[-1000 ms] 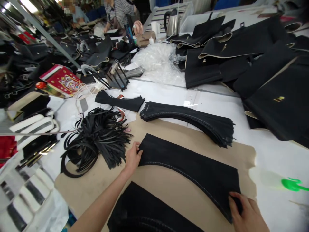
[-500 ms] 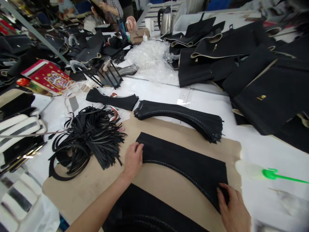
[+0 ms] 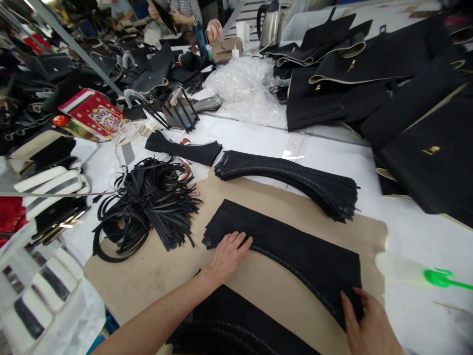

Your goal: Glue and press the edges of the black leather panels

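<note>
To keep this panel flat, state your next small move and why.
Probably smooth the black curved panel with the left hand toward the right hand: the left lies flat on it, the right presses its end on the tan sheet.

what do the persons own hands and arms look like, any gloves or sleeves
The left hand and the right hand are both bare, with no gloves, and no ring or watch shows on either. The left forearm is bare as well, with no sleeve in view before the picture's edge cuts it off. The right wrist and forearm are out of the frame.
</note>
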`<act>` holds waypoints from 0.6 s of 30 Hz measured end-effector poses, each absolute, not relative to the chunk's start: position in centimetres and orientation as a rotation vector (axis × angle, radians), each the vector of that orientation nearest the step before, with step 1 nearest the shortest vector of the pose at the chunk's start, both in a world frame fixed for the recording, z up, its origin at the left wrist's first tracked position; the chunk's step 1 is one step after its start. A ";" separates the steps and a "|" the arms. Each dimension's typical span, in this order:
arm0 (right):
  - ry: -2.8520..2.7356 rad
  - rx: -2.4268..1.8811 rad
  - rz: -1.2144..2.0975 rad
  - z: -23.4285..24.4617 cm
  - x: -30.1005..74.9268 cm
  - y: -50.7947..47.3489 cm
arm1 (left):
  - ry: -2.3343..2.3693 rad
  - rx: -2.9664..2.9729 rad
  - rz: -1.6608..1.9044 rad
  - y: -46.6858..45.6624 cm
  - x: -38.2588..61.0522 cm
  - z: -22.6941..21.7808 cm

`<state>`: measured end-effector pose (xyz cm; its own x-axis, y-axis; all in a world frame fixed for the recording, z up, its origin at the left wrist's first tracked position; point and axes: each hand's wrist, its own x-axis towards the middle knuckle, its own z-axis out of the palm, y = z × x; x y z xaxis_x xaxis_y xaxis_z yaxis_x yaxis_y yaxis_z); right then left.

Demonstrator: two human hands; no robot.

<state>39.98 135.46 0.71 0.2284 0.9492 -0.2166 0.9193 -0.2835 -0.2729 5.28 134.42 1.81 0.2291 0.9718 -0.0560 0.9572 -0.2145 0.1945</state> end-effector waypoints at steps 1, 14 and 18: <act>-1.839 -2.326 0.468 0.6 40.0 135.4 | 1.840 2.332 0.116 134.2 5.1 1.5; -2.269 -1.993 0.267 3.1 38.7 134.9 | 1.918 2.430 0.226 134.3 6.1 -0.3; -2.252 -2.046 0.210 3.1 39.2 134.3 | 1.977 2.263 0.276 134.0 6.9 1.0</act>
